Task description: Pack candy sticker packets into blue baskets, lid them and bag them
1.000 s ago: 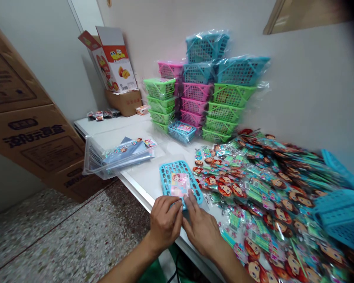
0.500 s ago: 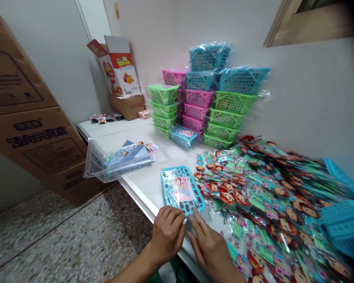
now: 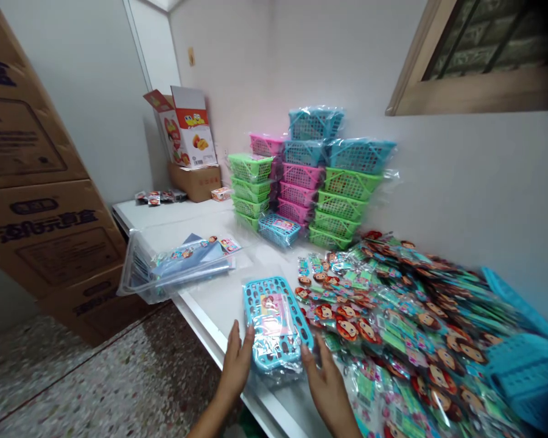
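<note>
A blue plastic basket (image 3: 278, 350) lies bottom up on the table in a clear plastic bag, with a pink printed card showing at its middle. My left hand (image 3: 236, 359) is at the basket's near left side, fingers stretched out and apart, fingertips by the rim. On the other side, my right hand (image 3: 326, 377) is spread with its thumb at the basket's near right corner. Whether either hand presses on the bag is hard to tell. Crumpled clear film gathers at the basket's near end, between the hands.
Many small packets (image 3: 365, 328) cover the table's right side, by loose blue baskets (image 3: 525, 377). Bagged baskets (image 3: 301, 176) are stacked against the wall. A clear tray (image 3: 141, 286) with plastic bags overhangs the left table edge (image 3: 201, 322). Cardboard cartons (image 3: 50, 231) stand left.
My hands have moved apart from the bag's near end to the basket's two sides. The basket's near end, covered before, now shows. The camera view has tilted up slightly.
</note>
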`<state>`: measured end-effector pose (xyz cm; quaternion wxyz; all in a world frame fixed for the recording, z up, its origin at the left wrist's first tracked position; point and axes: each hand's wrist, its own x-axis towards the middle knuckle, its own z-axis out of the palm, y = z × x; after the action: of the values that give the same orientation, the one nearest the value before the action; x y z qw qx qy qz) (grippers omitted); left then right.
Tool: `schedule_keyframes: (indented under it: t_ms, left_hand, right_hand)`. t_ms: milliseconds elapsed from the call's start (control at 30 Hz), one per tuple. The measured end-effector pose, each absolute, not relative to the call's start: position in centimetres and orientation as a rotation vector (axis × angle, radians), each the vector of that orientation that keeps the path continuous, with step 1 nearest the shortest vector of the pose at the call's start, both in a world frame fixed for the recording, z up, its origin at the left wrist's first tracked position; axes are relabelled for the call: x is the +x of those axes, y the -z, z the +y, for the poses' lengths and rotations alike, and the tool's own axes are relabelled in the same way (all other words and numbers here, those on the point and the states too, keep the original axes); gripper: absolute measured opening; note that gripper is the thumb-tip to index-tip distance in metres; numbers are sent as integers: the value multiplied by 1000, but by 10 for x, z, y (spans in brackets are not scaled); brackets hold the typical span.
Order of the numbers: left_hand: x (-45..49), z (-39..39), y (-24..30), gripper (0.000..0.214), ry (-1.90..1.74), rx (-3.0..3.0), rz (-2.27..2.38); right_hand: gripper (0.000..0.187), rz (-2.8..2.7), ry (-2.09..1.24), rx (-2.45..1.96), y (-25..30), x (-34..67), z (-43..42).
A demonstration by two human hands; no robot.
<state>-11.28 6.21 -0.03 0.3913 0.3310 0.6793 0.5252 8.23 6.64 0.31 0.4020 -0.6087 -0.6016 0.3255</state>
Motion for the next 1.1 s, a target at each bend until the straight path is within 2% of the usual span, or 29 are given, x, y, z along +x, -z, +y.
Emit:
schedule_keyframes:
  t_ms: [100,300,467,600,767,933,1100]
  left_hand:
    - [-108,69,3,56,-1355,795,1568]
    - [-101,71,-10,47,-1396,660,1402]
    - [-100,70,-30,54,-1272,486,1322]
    - [-98,66,-35,63,-1181,416,1317]
    - [-97,60,-40,57,-1248,359,1236]
    - [-94,75,-81,49,-1316,328,1063]
    - [-77,152,-142,40,-1377,536,931]
  right_hand:
    - [52,-1407,-1058,-1488,3,77,66]
    - [51,-1167,-1170,-1408,3,75,72]
    - [47,-1365,-1092,-1446,-6,85,71]
    - [47,-1304,-1133,-1397,-5,87,68]
    - [52,-1128,-1241,-1477,-12,81,60]
    - [58,-1139,-1217,-1369,-57,86,57]
    - [57,-1040,-1090,-1289,-88,111,57]
